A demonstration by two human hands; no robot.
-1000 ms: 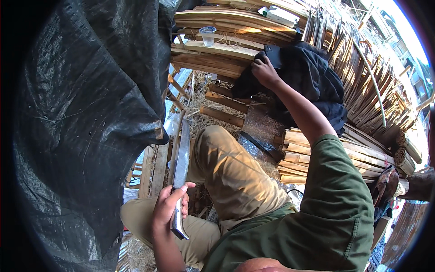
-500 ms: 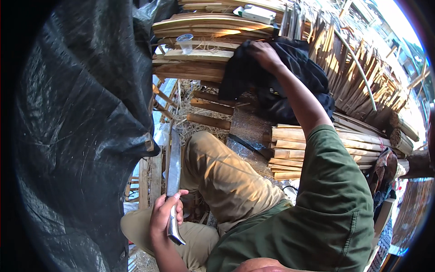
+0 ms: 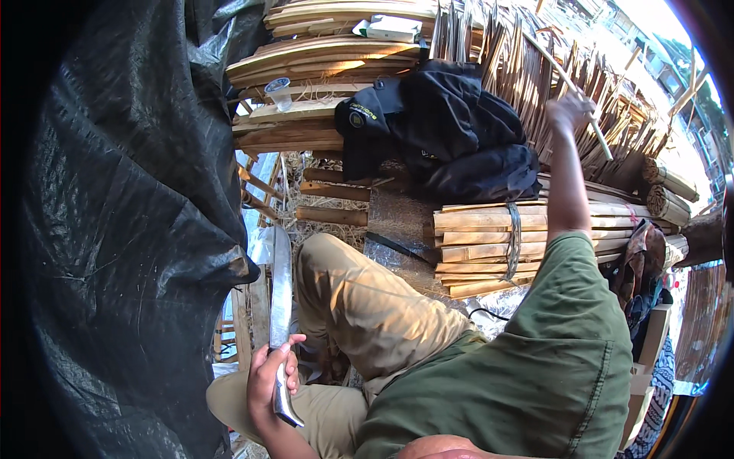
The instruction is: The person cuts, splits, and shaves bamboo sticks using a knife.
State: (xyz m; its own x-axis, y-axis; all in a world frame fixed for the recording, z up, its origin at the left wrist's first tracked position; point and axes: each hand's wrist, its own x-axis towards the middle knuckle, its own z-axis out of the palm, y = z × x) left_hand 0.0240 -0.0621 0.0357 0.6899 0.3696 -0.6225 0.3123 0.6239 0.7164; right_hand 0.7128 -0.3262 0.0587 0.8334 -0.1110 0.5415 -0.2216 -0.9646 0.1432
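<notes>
A long machete point(image 3: 280, 294) with a broad grey blade and a pale handle points upward in my left hand point(image 3: 273, 376), whose fingers wrap round the grip above my left knee. My right arm stretches far out to the right. At its end my right hand point(image 3: 571, 115), blurred, is at a thin pale stick point(image 3: 562, 70) that leans on upright split bamboo strips point(image 3: 497, 88). Whether its fingers close on the stick is unclear. A black jacket point(image 3: 459, 115) lies crumpled left of that hand, over the bench.
A tied bundle of bamboo slats point(image 3: 478, 241) lies right of my knee. Beyond the jacket are stacked slats point(image 3: 306, 57), a clear plastic cup point(image 3: 278, 96) and a small white-and-green box point(image 3: 390, 28). A black tarp point(image 3: 138, 229) hangs along the left.
My right hand has left the black jacket and swung right to the thin stick. The machete stays upright in my left hand. The view has shifted slightly right.
</notes>
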